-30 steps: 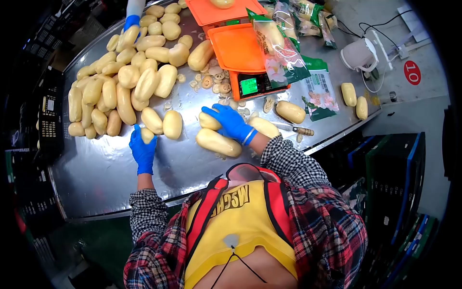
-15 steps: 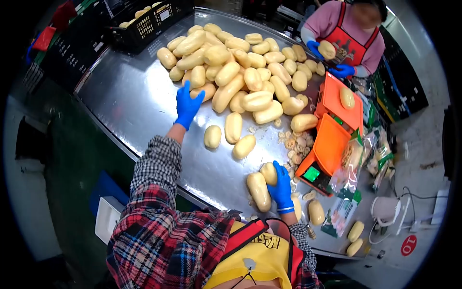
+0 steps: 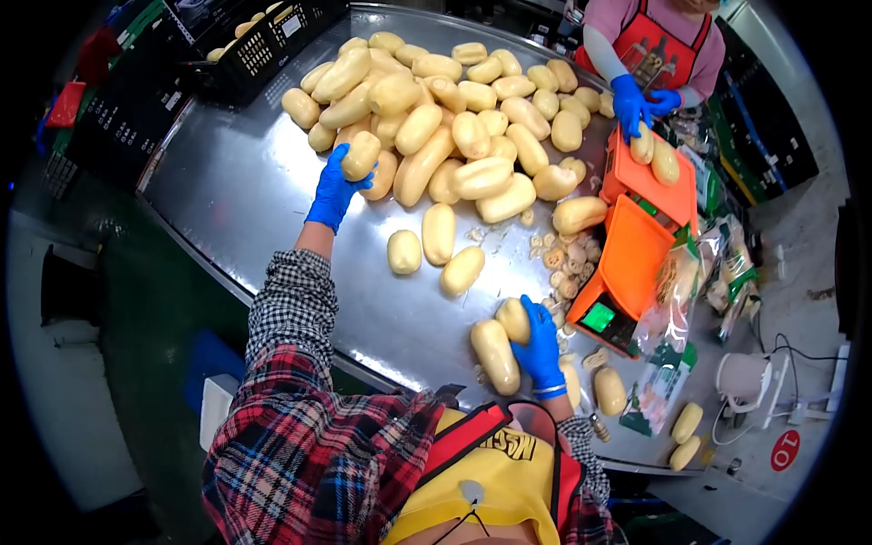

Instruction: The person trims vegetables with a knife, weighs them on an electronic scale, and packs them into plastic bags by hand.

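My left hand [image 3: 336, 193], in a blue glove, is closed around a short peeled lotus root [image 3: 361, 155] at the left edge of a big pile of lotus roots [image 3: 472, 136]. My right hand [image 3: 543, 352], gloved too, has its fingers wrapped round another short lotus root [image 3: 513, 318] near the table's front. Touching that root on its left is a longer lotus root [image 3: 495, 357]. Between my hands lie three loose pieces, among them a stubby lotus root [image 3: 404, 252].
Right of the pile stand two orange scales [image 3: 627, 259], the farther bearing two roots under a co-worker's blue-gloved hand [image 3: 629, 104]. Cut slices [image 3: 568, 268] litter the metal table [image 3: 245, 182]. Plastic bags [image 3: 668, 363] lie at right; a black crate [image 3: 263, 54] stands far left.
My left hand has closed on a lotus root and lifted it slightly off the pile's edge. The co-worker's hand has brought a second root onto the farther scale. My right hand keeps its hold.
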